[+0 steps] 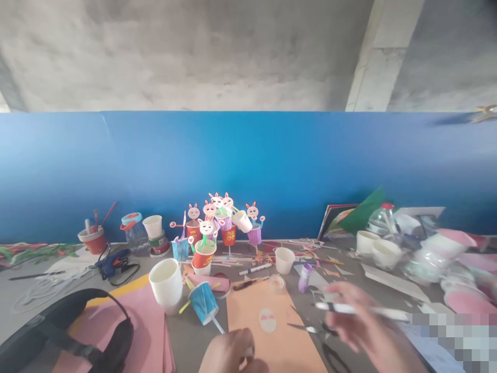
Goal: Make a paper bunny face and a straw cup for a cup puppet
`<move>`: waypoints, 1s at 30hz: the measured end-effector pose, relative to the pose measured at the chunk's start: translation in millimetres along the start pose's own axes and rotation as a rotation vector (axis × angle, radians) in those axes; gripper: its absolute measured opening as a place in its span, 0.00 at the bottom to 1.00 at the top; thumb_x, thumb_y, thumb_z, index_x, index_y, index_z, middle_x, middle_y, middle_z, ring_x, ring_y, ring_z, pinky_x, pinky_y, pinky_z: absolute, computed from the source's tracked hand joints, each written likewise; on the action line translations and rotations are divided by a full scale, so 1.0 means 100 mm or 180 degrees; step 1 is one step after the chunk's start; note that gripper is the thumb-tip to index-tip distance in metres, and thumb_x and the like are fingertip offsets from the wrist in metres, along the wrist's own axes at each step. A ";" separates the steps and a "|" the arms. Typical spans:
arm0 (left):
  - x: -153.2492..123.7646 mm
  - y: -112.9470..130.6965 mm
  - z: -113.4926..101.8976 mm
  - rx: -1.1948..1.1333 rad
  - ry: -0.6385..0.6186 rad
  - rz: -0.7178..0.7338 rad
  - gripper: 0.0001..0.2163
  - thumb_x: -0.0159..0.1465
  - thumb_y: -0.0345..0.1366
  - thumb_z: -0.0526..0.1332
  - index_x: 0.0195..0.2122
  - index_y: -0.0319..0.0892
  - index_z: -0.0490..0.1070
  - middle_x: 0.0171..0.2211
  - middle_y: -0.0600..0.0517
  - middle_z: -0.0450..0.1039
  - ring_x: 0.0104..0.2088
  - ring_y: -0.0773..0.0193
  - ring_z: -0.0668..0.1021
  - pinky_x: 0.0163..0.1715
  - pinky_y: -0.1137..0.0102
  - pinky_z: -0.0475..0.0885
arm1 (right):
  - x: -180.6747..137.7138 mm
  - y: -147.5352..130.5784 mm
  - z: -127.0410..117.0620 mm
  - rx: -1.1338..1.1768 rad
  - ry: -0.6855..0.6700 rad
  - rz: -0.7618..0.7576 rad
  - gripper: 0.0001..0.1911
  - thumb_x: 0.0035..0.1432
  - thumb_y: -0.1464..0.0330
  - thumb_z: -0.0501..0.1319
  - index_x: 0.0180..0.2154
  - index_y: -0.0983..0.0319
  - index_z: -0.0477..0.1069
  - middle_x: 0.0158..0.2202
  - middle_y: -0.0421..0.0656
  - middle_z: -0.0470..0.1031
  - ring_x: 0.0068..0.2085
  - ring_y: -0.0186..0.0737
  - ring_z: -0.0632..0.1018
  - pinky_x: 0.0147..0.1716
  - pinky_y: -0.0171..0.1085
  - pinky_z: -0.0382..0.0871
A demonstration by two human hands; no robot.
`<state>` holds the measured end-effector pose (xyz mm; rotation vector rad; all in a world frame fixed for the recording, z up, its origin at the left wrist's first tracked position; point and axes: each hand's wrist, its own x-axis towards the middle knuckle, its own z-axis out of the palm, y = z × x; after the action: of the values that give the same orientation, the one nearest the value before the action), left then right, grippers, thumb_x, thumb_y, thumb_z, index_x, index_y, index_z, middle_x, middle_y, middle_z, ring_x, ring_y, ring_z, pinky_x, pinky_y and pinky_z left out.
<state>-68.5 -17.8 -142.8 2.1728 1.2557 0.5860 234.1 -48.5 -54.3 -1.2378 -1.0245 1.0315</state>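
My left hand (232, 352) rests at the bottom edge on an orange paper sheet (252, 311), fingers curled in; whatever they hold is hidden. A small pale paper cut-out (267, 319) lies on the sheet just right of it. My right hand (359, 324) is blurred by motion and is closed on a white pen (361, 310) held level above the table. Black-handled scissors (314, 329) lie under that hand. A blue-wrapped cup on a straw (204, 303) leans beside a white paper cup (166, 282).
A cluster of bunny-faced paper cups (217, 228) stands by the blue wall. Pink sheets (128, 331), a black bag strap (77, 321), a blue glue gun (111, 261), loose white cups (284, 259), a plastic bottle (382, 217) and paper scraps crowd the grey table (186, 336).
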 end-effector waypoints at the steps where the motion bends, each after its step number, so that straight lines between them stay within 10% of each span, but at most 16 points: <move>1: 0.06 0.05 0.00 0.0298 0.0047 0.0136 0.01 0.59 0.33 0.63 0.32 0.46 0.73 0.23 0.57 0.71 0.23 0.65 0.70 0.23 0.73 0.60 | 0.00 0.10 0.15 0.0021 -0.0241 0.0162 0.24 0.52 0.45 0.64 0.35 0.60 0.73 0.22 0.43 0.76 0.19 0.37 0.73 0.15 0.33 0.62; 5: 0.22 0.14 0.04 0.1184 0.0150 0.0744 0.12 0.61 0.23 0.56 0.39 0.43 0.75 0.34 0.48 0.78 0.38 0.55 0.77 0.39 0.65 0.70 | 0.12 0.54 0.62 -0.0261 -0.0919 0.0275 0.18 0.49 0.54 0.70 0.31 0.61 0.72 0.24 0.38 0.75 0.22 0.34 0.73 0.20 0.31 0.66; 10: 0.25 0.07 0.11 0.1291 -0.0088 0.0793 0.19 0.60 0.19 0.55 0.48 0.44 0.74 0.55 0.45 0.73 0.54 0.53 0.74 0.51 0.61 0.71 | 0.28 0.85 0.82 -0.0406 -0.0787 -0.0058 0.09 0.50 0.64 0.65 0.26 0.59 0.67 0.20 0.32 0.68 0.19 0.31 0.68 0.20 0.30 0.62; 30: 0.26 -0.18 0.32 0.1780 0.0210 0.1539 0.09 0.70 0.34 0.56 0.47 0.41 0.73 0.52 0.49 0.78 0.51 0.57 0.78 0.43 0.64 0.74 | 0.30 1.27 0.86 -0.1295 -0.0797 -0.0700 0.13 0.60 0.65 0.56 0.24 0.57 0.60 0.21 0.34 0.59 0.23 0.35 0.62 0.24 0.33 0.55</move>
<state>-48.3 4.1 -176.4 2.9894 1.0031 0.5359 151.0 6.3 -174.6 -1.3008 -1.5870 0.8432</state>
